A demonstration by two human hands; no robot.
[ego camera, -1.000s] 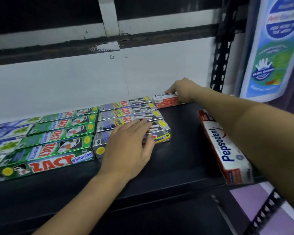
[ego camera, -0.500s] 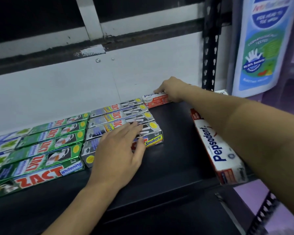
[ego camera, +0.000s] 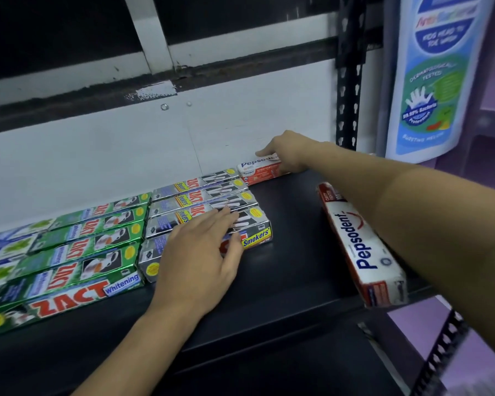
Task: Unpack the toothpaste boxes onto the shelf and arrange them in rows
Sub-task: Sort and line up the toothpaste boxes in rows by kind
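Two hands, well apart, on toothpaste cartons on one flat black shelf [ego camera: 292, 252].

A smooth white back panel [ego camera: 97, 155] closes the shelf, with one black perforated upright [ego camera: 350, 81] at its right. Five glossy green Zact Whitening boxes [ego camera: 77, 270] lie side by side in a block. Touching them on the right are four silver foil Zact Smokers boxes [ego camera: 200, 192]. Of two red-and-white Pepsodent cartons, the long Pepsodent box [ego camera: 363, 247] lies askew at the shelf's right front edge, and the back Pepsodent box [ego camera: 257, 170] sits against the panel just beside the silver ones. The left hand [ego camera: 200, 258] lies flat, fingers straight, on the front silver boxes. The right hand [ego camera: 292, 152] has one finger on top of the back Pepsodent box; whether it grips it I cannot tell.
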